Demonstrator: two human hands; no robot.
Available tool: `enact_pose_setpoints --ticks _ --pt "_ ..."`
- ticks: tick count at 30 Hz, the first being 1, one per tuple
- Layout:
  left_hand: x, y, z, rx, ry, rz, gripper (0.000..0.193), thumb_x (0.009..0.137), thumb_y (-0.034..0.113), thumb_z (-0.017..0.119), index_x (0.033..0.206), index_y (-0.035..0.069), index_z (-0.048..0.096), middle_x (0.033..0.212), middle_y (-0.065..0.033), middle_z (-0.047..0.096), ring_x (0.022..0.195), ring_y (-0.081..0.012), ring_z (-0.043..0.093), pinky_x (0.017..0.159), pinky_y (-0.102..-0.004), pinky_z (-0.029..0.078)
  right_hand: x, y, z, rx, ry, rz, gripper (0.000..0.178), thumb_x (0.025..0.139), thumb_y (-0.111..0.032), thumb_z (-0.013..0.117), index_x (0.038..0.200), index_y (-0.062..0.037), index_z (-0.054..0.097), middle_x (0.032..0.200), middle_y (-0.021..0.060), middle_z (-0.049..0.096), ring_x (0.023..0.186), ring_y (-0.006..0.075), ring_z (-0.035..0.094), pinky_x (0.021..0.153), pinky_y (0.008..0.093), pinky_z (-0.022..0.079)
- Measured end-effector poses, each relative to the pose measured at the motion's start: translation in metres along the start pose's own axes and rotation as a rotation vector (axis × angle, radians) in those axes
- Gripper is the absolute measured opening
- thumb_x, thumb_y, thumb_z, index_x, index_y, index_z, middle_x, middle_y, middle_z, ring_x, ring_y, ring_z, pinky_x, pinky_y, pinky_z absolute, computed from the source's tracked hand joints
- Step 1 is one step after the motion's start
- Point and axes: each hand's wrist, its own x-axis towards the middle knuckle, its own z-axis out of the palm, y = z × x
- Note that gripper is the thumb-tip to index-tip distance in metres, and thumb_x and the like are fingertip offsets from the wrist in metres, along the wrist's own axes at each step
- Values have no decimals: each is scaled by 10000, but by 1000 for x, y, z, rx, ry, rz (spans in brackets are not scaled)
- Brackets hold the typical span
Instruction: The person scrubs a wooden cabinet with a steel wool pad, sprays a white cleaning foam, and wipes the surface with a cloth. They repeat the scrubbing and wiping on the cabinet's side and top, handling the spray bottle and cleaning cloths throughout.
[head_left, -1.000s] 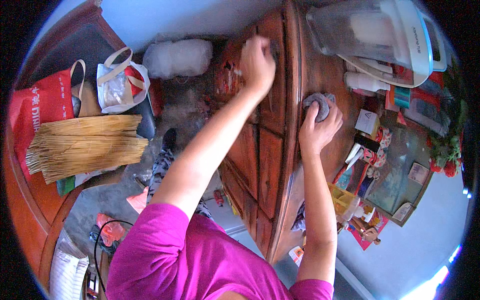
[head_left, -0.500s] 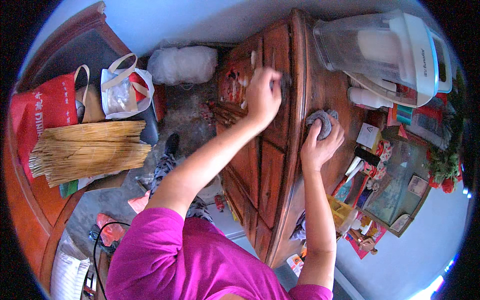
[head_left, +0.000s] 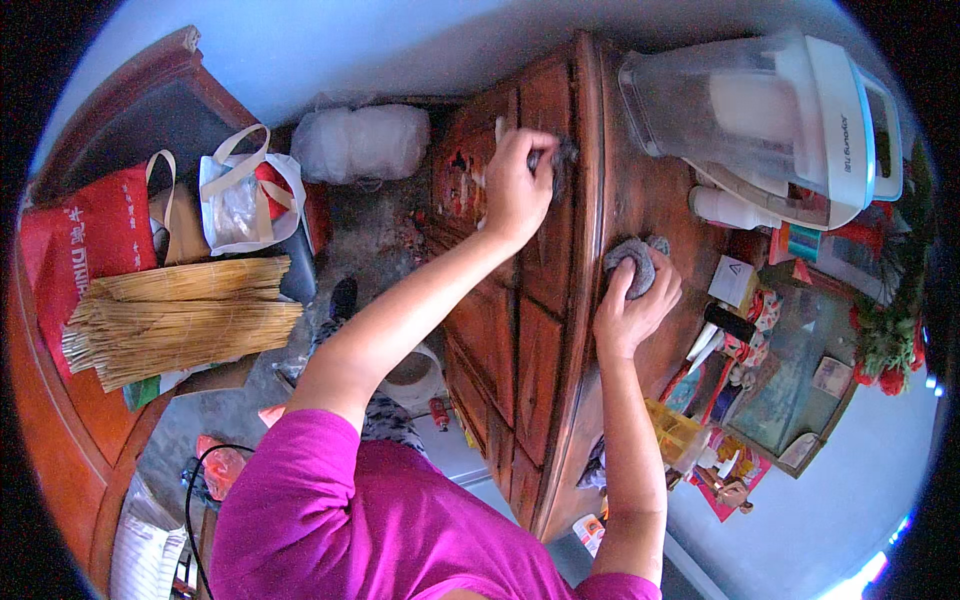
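My left hand (head_left: 520, 190) is closed on a small dark wad (head_left: 564, 156), perhaps a scrubber, at the upper front of a reddish-brown wooden cabinet (head_left: 540, 340). Its exact kind is hard to make out. The wad lies against the cabinet's drawer panel, close below the top edge. My right hand (head_left: 636, 305) grips a bunched grey cloth (head_left: 628, 262) on the cabinet top, just inside its front edge. Stuck to the cabinet front left of my left hand is a worn, colourful sticker patch (head_left: 460, 185).
A clear-and-white plastic appliance (head_left: 760, 115) stands on the cabinet top beside a glass-topped frame (head_left: 800, 370) and small items. At left, a wooden chair (head_left: 75, 440) bears a red bag (head_left: 105, 225), a white bag (head_left: 250, 200) and a bamboo mat (head_left: 180, 320). A white bucket (head_left: 415, 375) stands on the floor.
My left hand has shifted slightly left and its wrist has turned, so more of the dark wad shows. The right hand and grey cloth have moved little. The whole view has shifted slightly.
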Motion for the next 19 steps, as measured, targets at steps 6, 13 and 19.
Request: enact_pose_setpoints --ticks 6,13,19 --pt "98 -13 16 107 74 93 254 862 -46 678 1071 96 704 1003 -133 661 957 -366 677 825 -479 539 2 -3 2 25 -1 -36 320 964 -266 666 1192 -44 633 1202 178 626 1154 399 553 1050 505 399" --pt "86 -1 -1 238 -122 156 244 871 -36 667 1064 104 720 986 -153 662 920 -398 680 794 -506 551 2 -3 -3 9 -28 -11 319 970 -262 660 1197 -39 636 1195 175 630 1153 392 556 1048 496 398" --pt "107 -19 16 180 -21 46 219 863 20 693 1054 121 727 1030 -162 683 938 -412 699 833 -497 569 3 -2 1 18 -16 -4 342 918 -261 700 1208 -89 639 1195 163 636 1142 401 552 1047 514 410"
